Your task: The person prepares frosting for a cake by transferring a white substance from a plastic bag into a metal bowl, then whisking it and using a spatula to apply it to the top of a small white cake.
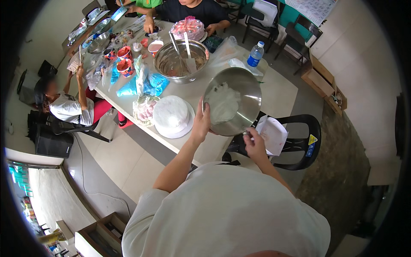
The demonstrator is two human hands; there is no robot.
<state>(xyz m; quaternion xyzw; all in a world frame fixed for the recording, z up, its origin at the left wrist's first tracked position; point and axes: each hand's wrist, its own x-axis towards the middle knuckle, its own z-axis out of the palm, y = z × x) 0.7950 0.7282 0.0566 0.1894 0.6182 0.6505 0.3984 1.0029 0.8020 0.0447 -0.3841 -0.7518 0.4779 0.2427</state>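
My left hand (202, 123) grips the left rim of a stainless steel mixing bowl (250, 93), which is tilted towards me above the table. A mound of white, fluffy cream-like stuff (224, 102) clings inside it. Fingers curled, my right hand (256, 144) is at the bowl's lower edge, around a small silver-grey piece whose tip shows; most of it is hidden. Left of the bowl, a round cake with smooth white coating (170, 112) stands on a white board (188, 127). Beside that cake lies a clear container (144, 110) with pinkish pieces.
A larger steel bowl (163, 67) holds a whisk (178, 53) and spatula (191, 62). Blue piping bags (155, 84), red-filled cups (124, 66) and a water bottle (256, 54) share the table (208, 151). A black chair (313, 128) stands right. Others sit around, one near a pink cake (188, 29).
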